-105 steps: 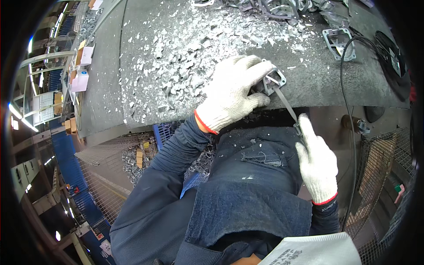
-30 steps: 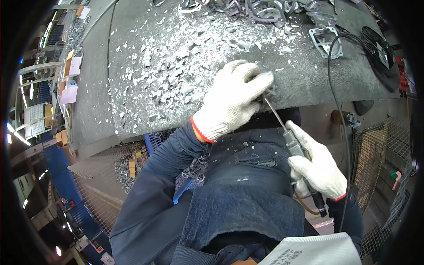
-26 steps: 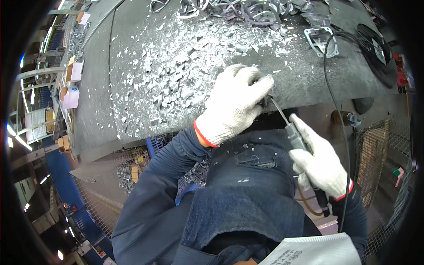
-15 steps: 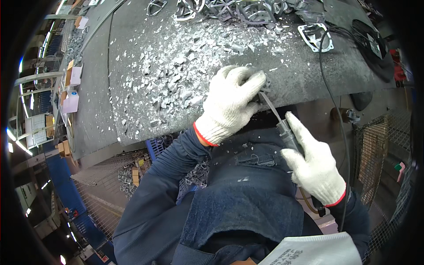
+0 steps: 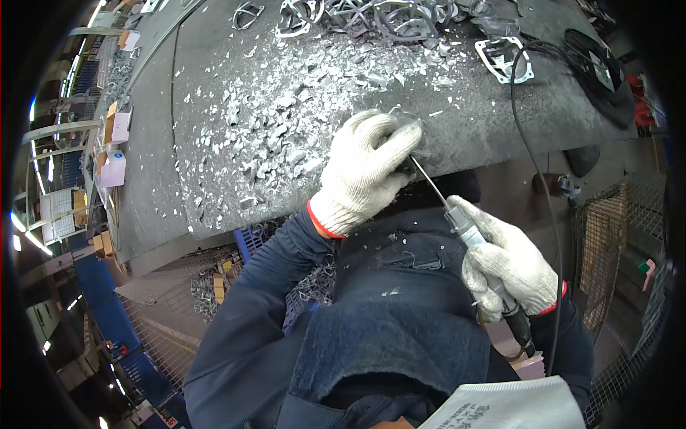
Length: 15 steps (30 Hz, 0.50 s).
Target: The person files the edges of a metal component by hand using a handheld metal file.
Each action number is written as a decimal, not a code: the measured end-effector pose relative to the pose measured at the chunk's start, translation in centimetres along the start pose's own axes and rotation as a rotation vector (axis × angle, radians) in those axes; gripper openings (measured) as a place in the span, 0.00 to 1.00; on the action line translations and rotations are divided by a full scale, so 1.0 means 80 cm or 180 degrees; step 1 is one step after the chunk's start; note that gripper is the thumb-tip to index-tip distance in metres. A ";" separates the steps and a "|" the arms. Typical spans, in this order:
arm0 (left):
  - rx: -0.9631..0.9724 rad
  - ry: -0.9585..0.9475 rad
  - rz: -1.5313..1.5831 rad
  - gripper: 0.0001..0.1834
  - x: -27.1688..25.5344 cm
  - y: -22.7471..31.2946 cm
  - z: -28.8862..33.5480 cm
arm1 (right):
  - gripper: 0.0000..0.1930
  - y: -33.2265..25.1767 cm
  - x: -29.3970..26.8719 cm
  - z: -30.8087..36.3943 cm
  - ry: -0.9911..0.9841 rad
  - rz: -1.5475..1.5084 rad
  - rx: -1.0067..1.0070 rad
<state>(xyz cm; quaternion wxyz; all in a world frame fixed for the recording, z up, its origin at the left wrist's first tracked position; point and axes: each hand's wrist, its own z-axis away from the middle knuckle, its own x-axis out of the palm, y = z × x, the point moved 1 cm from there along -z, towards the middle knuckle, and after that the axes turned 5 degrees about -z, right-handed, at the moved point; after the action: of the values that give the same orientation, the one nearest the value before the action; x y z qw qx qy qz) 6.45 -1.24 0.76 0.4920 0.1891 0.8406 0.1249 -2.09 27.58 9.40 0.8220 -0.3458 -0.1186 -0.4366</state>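
My left hand (image 5: 361, 164), in a white knit glove with a red cuff, is closed around a small grey metal frame (image 5: 407, 116) at the table's front edge. Most of that frame is hidden by the fingers, and what shows is blurred. My right hand (image 5: 511, 261), gloved alike, wraps round the grey body of a hand-held power file (image 5: 466, 227). From its front end a thin metal blade runs up and left to the frame, its tip close under my left fingers. Whether the tip touches the metal cannot be made out.
Metal flakes (image 5: 279, 114) cover much of the dark table (image 5: 146, 157). Several metal frames (image 5: 400, 25) are heaped at its far side, with another frame (image 5: 506, 63) at the right. A black cable (image 5: 532, 150) hangs over the front edge. Beneath stands a blue crate (image 5: 250, 239) of metal parts; wire cages flank me.
My right hand has rolled and closed its fingers more fully around the power file, which has turned slightly. My left hand, still holding the metal frame, has shifted a little left.
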 end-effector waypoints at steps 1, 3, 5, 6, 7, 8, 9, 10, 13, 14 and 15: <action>-0.0037 -0.0040 0.0007 0.48 0.000 0.000 0.001 | 0.45 0.005 -0.003 -0.001 0.0002 0.0061 -0.0001; -0.0062 -0.0069 -0.0092 0.48 -0.001 0.001 0.002 | 0.46 0.010 -0.010 -0.006 0.0077 0.0452 -0.0032; -0.0086 -0.0117 -0.0140 0.48 0.000 0.003 0.001 | 0.46 0.014 -0.016 -0.011 0.0232 0.1096 -0.0068; -0.0099 -0.0140 -0.0153 0.48 0.001 0.003 -0.001 | 0.45 0.016 -0.017 -0.016 0.0409 0.1533 -0.0235; -0.0112 -0.0171 -0.0185 0.48 0.001 0.003 -0.003 | 0.45 0.014 -0.018 -0.017 0.0479 0.2169 -0.0890; -0.0106 -0.0186 -0.0169 0.48 0.000 0.004 -0.004 | 0.45 0.014 -0.016 -0.023 0.0623 0.2860 -0.1688; -0.0125 -0.0206 -0.0154 0.48 0.000 0.005 -0.005 | 0.44 0.014 -0.015 -0.021 0.0817 0.3399 -0.1993; -0.0123 -0.0213 -0.0148 0.47 -0.001 0.004 -0.007 | 0.43 0.016 -0.015 -0.022 0.1137 0.3982 -0.1996; -0.0324 -0.0385 -0.0063 0.47 -0.004 0.003 -0.008 | 0.42 0.024 -0.014 -0.017 0.1718 0.5308 -0.1705; -0.0357 -0.0411 -0.0045 0.47 -0.006 0.002 -0.010 | 0.41 0.028 -0.013 -0.020 0.1854 0.5446 -0.1627; -0.0417 -0.0450 -0.0009 0.46 -0.008 0.001 -0.011 | 0.40 0.035 -0.010 -0.023 0.2002 0.5622 -0.1806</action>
<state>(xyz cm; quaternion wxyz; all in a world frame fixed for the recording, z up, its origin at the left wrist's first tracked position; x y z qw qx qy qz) 5.96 -1.44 1.72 0.5616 0.1637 0.7940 0.1653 -0.49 27.95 6.35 0.7336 -0.3628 0.5168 0.2512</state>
